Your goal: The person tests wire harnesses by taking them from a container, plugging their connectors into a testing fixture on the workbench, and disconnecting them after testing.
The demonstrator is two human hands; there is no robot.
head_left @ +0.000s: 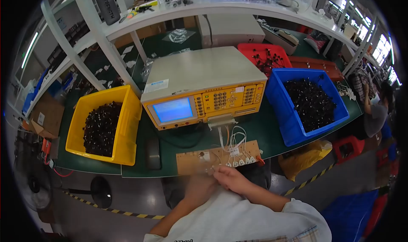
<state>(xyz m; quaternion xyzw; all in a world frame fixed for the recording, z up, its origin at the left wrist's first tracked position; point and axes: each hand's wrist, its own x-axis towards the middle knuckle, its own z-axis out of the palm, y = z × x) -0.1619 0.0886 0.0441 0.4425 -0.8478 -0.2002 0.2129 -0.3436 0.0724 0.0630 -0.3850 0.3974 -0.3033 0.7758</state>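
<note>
At the table's front edge, my right hand [231,179] is closed in a pinch by the lower edge of a brown board [191,160]. What its fingertips hold is too small to name. Just left of it, my left hand [199,186] is smeared by motion, so its fingers cannot be read. White cables [238,135] run from the connector on a yellow-fronted tester [208,89] down to a row of small sockets [241,161] on the board. The tester's blue screen [173,110] is lit.
A yellow bin [131,135] of small black parts stands left, a blue bin [278,110] of similar parts right. Behind sits a red tray [250,50] with more. A dark flat object [153,154] lies beside the yellow bin. A shelf [204,11] spans above; another person [376,110] sits far right.
</note>
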